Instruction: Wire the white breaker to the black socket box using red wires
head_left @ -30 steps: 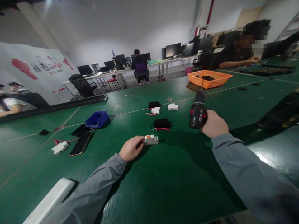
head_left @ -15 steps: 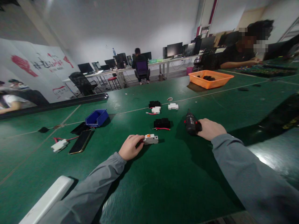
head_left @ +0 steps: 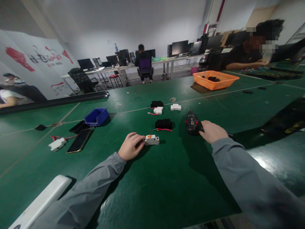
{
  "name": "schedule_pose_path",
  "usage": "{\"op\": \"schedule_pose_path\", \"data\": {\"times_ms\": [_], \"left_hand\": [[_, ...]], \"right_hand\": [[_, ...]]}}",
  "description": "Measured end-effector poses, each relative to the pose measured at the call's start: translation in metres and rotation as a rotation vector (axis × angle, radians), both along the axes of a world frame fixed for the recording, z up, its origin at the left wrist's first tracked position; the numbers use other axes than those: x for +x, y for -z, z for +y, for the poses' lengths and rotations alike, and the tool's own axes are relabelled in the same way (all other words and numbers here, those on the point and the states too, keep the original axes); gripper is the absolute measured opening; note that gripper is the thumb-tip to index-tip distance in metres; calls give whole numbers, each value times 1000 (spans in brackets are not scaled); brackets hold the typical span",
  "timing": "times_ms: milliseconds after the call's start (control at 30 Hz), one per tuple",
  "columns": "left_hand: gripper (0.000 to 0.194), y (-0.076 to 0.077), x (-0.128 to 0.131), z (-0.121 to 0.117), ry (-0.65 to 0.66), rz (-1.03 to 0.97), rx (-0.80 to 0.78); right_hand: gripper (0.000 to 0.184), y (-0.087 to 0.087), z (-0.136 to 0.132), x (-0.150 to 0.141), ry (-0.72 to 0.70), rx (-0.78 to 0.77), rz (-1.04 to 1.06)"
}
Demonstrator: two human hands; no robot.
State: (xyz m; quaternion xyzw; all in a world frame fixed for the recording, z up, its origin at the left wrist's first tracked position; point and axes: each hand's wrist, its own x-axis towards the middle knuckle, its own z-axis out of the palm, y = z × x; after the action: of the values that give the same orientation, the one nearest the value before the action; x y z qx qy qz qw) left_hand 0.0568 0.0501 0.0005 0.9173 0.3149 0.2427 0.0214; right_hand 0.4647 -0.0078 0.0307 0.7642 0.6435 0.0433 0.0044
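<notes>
"Where do we have the white module with the orange switch (head_left: 152, 140)?"

"Near the centre of the frame, a little below the middle, on the green surface (head_left: 152, 184). It lies just to the right of our left grip (head_left: 144, 141), whose fingers touch its left end."

"Are we clamped on it?"

"We can't tell; the contact shows, but not whether thumb and fingers press it from both sides."

"And how does its long axis run?"

"Nearly left to right across the frame, leading away from our left fingertips, with the free end towards the right."

"What about our right grip (head_left: 202, 128)?"

"Closed around the handle of the black drill (head_left: 192, 123), right of centre. The drill's nose points towards the top of the frame, not at the module. We can't tell whether its body rests on the surface."

"So which hand is nearer the module?"

"Our left, plainly. From our right grip, the module lies towards the lower left, well apart, with the drill above and to the right of it. The black module with the red lead (head_left: 164, 124) sits beyond the white one, slightly right and apart from it."
</notes>
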Motion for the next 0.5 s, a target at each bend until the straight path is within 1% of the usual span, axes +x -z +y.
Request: {"op": "schedule_pose_path", "data": {"times_ms": [33,100,167,233,267,300,367,433,500], "left_hand": [[22,0,0,0,2,0,-10],[22,-1,0,0,5,1,-27],[23,-1,0,0,3,0,-35],[23,0,0,0,-2,-1,-37],[23,0,0,0,-8,-1,-38],[24,0,0,0,-15,1,-41],[24,0,0,0,-30,6,-47],[24,1,0,0,-41,15,-56],[22,1,-1,1,-41,23,-66]], "right_hand": [[32,0,0,-1,-28,53,-12],[37,2,0,-10,-127,197,0],[36,8,-1,-28,-258,361,89],[30,17,-2,-50,-401,464,218],[28,23,-1,-62,-471,468,271],[28,28,0,-72,-533,441,308],[30,36,3,-86,-610,375,352],[32,41,6,-93,-626,334,375],[33,42,9,-93,-611,309,383]]}}
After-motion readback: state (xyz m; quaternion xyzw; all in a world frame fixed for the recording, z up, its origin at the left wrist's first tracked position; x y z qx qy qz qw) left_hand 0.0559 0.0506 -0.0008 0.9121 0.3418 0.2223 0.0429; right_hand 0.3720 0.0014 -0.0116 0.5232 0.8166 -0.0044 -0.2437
